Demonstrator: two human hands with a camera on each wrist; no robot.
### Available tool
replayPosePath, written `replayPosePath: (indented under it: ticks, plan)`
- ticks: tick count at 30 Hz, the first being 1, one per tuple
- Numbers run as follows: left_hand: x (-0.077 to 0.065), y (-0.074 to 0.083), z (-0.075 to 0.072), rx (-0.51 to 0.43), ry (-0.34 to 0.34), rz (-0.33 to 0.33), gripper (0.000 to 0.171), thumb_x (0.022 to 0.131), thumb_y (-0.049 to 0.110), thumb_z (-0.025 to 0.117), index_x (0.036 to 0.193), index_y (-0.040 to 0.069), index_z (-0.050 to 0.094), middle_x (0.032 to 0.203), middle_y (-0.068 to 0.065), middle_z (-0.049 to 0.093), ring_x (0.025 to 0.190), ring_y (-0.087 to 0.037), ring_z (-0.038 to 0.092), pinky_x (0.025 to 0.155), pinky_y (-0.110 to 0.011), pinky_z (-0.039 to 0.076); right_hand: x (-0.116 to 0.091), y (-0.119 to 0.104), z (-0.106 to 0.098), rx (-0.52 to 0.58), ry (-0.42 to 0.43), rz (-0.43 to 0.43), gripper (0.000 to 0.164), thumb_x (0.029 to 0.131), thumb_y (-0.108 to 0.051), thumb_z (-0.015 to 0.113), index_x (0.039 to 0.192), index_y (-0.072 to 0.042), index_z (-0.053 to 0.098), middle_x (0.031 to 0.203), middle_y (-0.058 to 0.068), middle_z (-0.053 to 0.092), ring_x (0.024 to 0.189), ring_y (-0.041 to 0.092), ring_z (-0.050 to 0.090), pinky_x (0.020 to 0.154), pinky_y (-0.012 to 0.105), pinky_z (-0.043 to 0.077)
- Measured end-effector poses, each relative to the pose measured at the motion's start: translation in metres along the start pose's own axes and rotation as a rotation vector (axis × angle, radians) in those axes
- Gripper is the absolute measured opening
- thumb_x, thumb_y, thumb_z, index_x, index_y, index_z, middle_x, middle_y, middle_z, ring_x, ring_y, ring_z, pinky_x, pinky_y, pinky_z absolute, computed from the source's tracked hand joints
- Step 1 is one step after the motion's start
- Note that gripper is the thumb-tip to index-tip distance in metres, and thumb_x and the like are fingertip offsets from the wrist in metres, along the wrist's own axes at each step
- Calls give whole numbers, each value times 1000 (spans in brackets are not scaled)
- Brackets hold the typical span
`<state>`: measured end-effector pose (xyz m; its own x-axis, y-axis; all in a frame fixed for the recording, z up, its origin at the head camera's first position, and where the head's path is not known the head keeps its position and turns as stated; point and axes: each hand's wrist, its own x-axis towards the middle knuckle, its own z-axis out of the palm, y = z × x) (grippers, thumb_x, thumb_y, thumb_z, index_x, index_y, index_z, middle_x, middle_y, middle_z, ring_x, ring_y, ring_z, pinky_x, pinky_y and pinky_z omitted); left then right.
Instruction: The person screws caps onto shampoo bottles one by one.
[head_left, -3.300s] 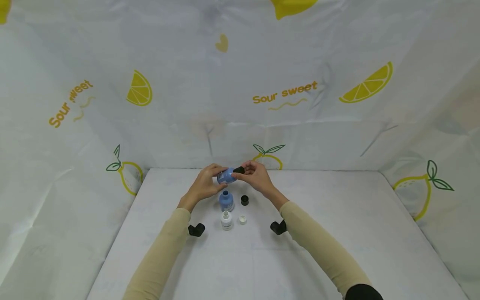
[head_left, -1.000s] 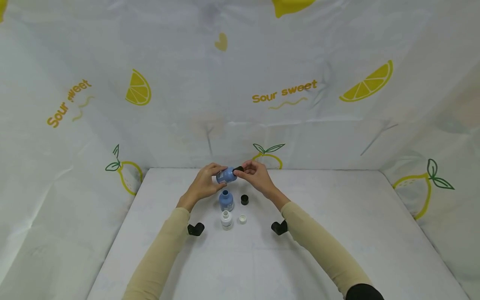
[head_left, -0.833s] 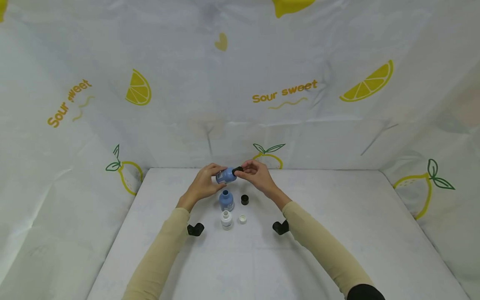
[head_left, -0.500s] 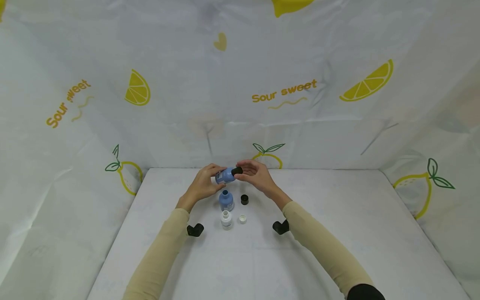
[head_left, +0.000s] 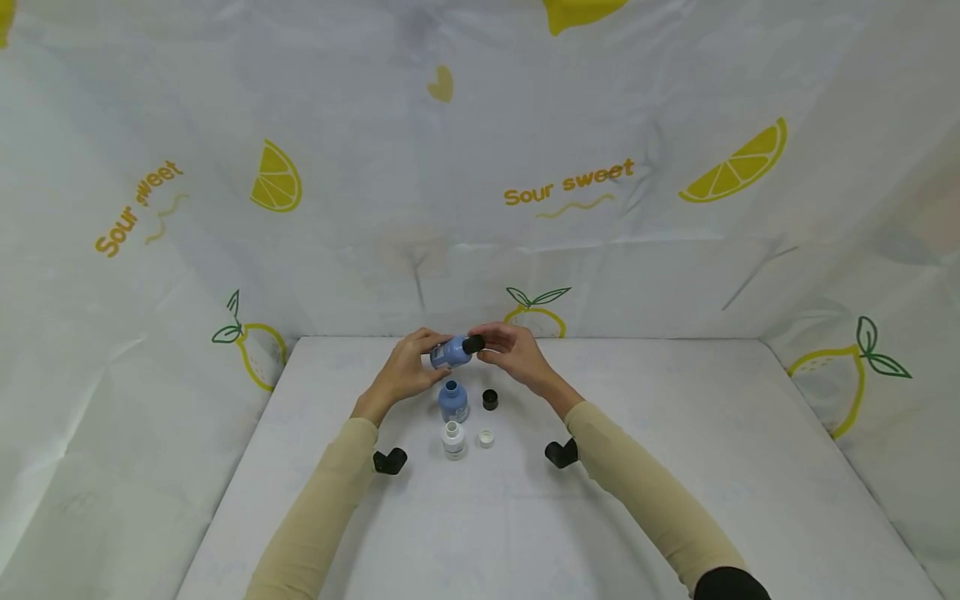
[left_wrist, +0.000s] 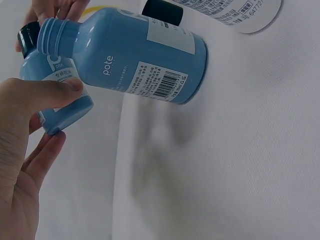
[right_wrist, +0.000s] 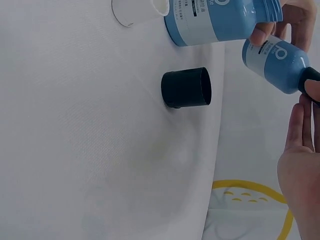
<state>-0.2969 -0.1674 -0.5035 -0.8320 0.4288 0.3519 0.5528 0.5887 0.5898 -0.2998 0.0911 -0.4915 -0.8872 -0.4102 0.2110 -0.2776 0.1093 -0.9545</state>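
Note:
My left hand [head_left: 405, 367] holds a small blue bottle [head_left: 448, 353] above the table, tilted so that its top points right and up. A black cap [head_left: 473, 343] sits on that bottle's neck. My right hand [head_left: 517, 354] has thumb and fingers on the cap, one to each side of it, as the right wrist view shows. Just in front stands a larger blue bottle [head_left: 453, 404], its threaded neck [left_wrist: 56, 37] bare. A loose black cap [right_wrist: 186, 87] lies on the table to its right. Nearer to me are an uncapped white bottle [head_left: 453, 440] and a white cap [head_left: 486, 438].
The white table [head_left: 637, 467] ends at a white sheet [head_left: 375, 275] with lemon prints, close behind both hands. Black wrist mounts [head_left: 561, 454] stick out inward from both sleeves, low over the table and either side of the white bottle.
The right fingers have shifted around the cap and loosened a little, so more of the cap shows. The held bottle has drifted slightly left. The bottles and caps on the table have stayed put.

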Motion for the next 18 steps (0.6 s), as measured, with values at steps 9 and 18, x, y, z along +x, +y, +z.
replayPosePath:
  ticks: [9, 18]
  plan:
    - [1, 4, -2, 1, 3, 2, 57, 84, 3, 92, 137, -1, 71, 126, -16, 71, 116, -31, 73, 107, -46, 65, -1, 1, -1, -35, 51, 14, 42, 96, 1, 78, 137, 4, 69, 132, 27, 71, 114, 23, 73, 100, 15, 61]
    - [1, 7, -5, 0, 11, 20, 58, 83, 2, 92, 137, -2, 71, 126, -18, 72, 116, -32, 73, 106, -47, 66, -1, -1, 2, -43, 83, 47, 37, 96, -4, 80, 131, 3, 70, 124, 23, 73, 101, 7, 69, 92, 11, 60]
